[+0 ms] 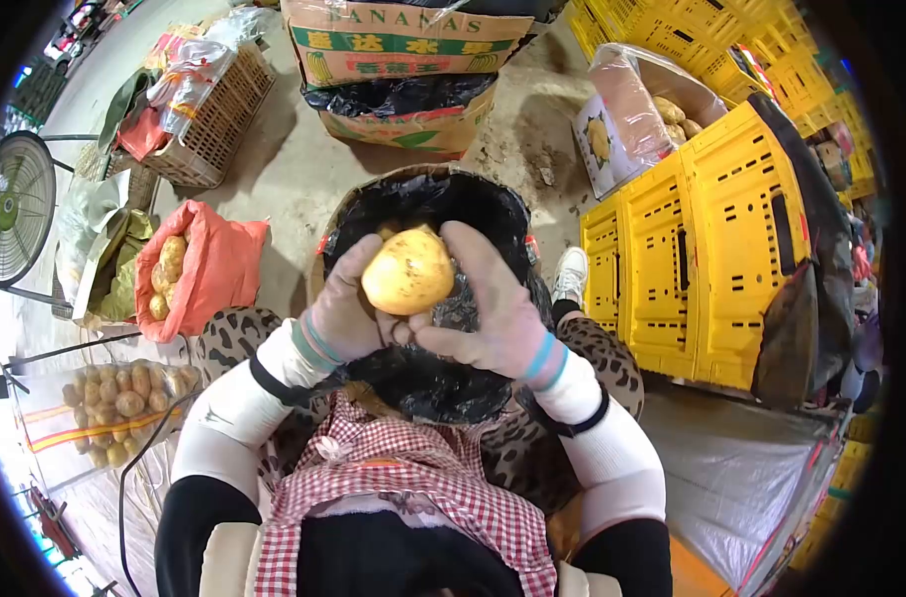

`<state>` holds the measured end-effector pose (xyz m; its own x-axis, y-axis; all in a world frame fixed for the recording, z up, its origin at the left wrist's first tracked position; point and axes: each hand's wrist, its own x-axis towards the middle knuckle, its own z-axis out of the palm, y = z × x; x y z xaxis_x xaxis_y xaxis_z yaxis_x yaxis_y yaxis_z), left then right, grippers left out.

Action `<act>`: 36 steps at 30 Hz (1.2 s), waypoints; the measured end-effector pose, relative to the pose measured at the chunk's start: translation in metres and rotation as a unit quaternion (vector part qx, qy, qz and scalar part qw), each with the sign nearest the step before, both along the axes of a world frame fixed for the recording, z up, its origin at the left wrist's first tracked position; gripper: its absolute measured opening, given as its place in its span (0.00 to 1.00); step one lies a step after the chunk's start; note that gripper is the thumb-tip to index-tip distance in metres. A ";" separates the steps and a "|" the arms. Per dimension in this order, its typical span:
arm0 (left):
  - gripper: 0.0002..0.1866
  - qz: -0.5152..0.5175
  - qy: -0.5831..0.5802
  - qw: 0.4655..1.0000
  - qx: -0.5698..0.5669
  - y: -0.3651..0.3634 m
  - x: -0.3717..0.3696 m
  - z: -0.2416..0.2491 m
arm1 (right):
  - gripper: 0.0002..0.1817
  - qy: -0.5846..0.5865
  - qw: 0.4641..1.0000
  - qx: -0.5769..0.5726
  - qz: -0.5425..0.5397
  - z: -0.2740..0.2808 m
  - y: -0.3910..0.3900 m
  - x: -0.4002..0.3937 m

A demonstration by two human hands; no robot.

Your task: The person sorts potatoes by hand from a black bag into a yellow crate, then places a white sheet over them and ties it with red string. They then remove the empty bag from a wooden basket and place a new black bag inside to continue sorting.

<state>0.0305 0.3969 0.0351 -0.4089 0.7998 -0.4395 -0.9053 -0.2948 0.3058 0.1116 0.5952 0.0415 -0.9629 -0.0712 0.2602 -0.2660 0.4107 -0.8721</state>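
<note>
A pale yellow potato (408, 271) with dark specks is held up in front of me, above a box (453, 383) lined with black plastic. My left hand (341, 310) grips the potato's left side, some fingers curled beneath it. On the other side, my right hand (488, 316) curves around it, with fingertips at the upper right edge and lower digits below; a gap shows between potato and palm. Both hands wear thin, dirt-stained gloves. The box's contents are mostly hidden by the hands and the dark lining.
Left of me stand a red sack (224, 269) of potatoes, a clear bag (124, 398) of potatoes, a fan (15, 209) and a wicker basket (209, 124). Ahead is a banana carton (403, 60). At right are yellow crates (662, 259) and an open potato carton (617, 149).
</note>
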 end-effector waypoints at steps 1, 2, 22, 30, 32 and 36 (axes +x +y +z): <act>0.38 0.057 -0.033 0.996 -0.060 0.006 0.013 0.010 | 0.48 0.054 0.997 0.033 0.034 -0.007 -0.008 -0.004; 0.39 -0.017 -0.024 0.996 0.085 -0.013 0.004 -0.031 | 0.43 0.000 0.999 -0.027 0.032 -0.007 -0.010 -0.005; 0.24 0.146 0.503 0.826 -0.210 0.010 -0.031 -0.027 | 0.49 0.068 0.985 0.120 -0.100 -0.040 -0.024 -0.048; 0.13 0.195 0.549 0.788 -0.198 0.015 -0.022 -0.036 | 0.42 -0.251 0.805 -0.532 0.079 -0.049 -0.006 -0.049; 0.13 0.145 0.522 0.826 -0.158 0.004 -0.035 -0.048 | 0.52 -0.348 0.667 -0.653 0.082 -0.044 -0.006 -0.035; 0.23 0.155 0.753 0.612 -0.186 0.003 -0.028 -0.025 | 0.40 -0.276 0.763 -0.583 -0.037 -0.003 -0.012 -0.017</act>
